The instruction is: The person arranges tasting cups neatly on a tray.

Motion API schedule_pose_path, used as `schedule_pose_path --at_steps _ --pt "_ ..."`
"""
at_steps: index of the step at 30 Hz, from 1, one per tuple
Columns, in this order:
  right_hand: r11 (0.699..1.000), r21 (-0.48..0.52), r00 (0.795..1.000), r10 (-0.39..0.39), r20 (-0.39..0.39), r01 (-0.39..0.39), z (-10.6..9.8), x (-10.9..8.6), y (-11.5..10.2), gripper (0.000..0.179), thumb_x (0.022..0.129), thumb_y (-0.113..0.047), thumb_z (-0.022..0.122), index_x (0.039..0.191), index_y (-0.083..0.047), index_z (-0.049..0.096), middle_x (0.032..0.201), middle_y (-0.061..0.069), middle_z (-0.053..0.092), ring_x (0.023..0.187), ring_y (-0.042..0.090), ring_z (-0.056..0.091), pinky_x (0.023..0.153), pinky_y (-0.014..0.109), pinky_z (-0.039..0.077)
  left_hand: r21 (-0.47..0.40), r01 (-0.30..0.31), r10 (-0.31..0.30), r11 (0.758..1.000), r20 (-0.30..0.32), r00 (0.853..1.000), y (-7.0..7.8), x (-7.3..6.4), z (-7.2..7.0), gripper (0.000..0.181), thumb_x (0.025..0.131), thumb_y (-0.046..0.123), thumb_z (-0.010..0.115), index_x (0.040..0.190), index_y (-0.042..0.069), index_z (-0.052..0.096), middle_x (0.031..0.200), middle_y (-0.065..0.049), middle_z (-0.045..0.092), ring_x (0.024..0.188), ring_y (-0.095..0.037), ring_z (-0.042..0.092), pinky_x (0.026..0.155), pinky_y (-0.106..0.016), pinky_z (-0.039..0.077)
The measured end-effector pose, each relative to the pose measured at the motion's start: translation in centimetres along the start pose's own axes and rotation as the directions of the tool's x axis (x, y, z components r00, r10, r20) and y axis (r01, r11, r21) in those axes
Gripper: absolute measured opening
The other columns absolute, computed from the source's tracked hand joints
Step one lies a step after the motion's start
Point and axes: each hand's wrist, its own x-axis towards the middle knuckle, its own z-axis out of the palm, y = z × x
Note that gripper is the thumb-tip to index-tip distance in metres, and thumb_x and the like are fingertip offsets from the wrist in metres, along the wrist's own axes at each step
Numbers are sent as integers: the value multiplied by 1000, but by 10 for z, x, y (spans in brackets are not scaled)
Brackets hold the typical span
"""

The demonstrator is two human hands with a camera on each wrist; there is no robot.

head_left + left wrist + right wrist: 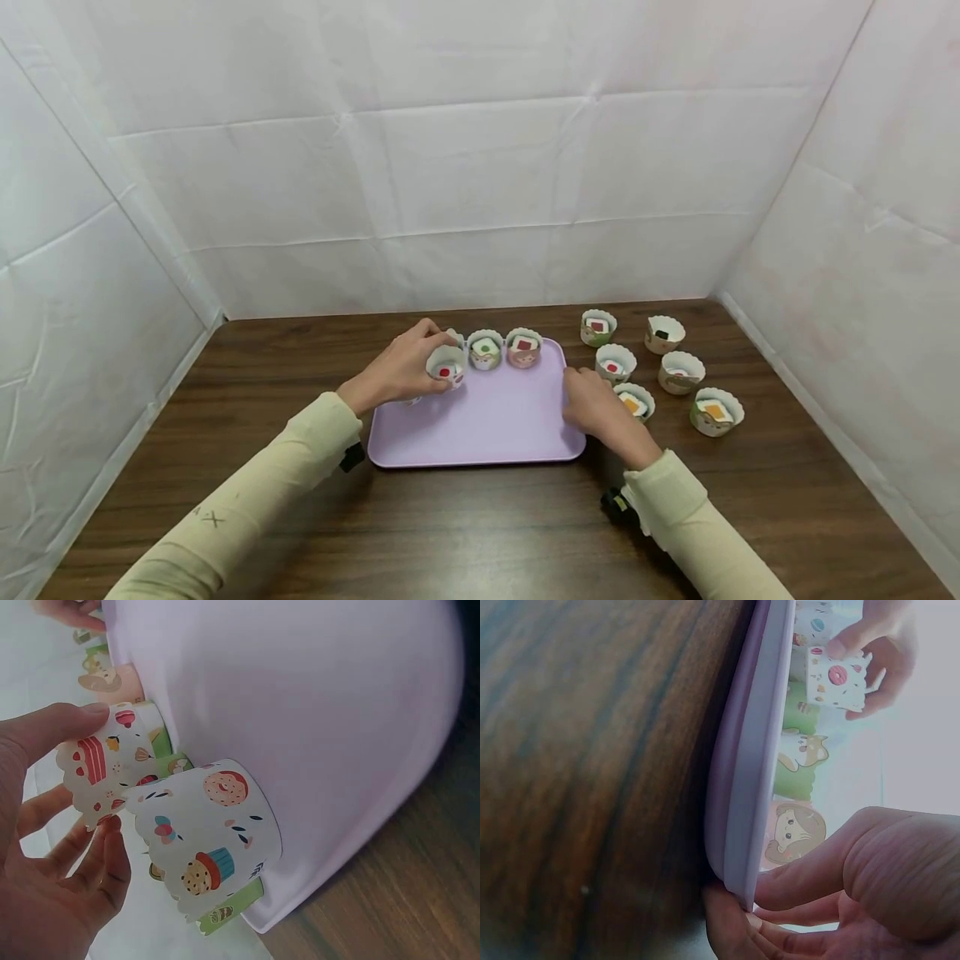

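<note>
Left hand [405, 364] pinches baking cup [445, 367] near far-left corner of lilac tray [495, 421]; right hand [597, 406], thumb uppermost, pinches its right edge.

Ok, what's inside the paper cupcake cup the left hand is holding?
Inside the paper cupcake cup, held by the left hand, a white piece with a red patch shows. The cup's wall and that piece hide the bottom, so anything underneath can't be seen.

ok so I'm counting one table [480, 533], one lilac tray [495, 425], one left hand [401, 365], one right hand [598, 407], one held cup [444, 368], at least four standing cups [523, 352] on the tray, plus six loose cups [615, 364] over on the right.
</note>
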Motion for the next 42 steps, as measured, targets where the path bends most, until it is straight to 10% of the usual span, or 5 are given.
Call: schedule_pose_path --at_steps 42 --pt "1000 9 1000 2 -13 -1 -2 0 -1 40 83 3 61 121 14 61 109 30 65 91 35 62 76 50 59 212 -68 64 975 24 998 2 2 9 57 76 28 90 128 11 73 121 -12 63 106 -29 59 88 -44 55"
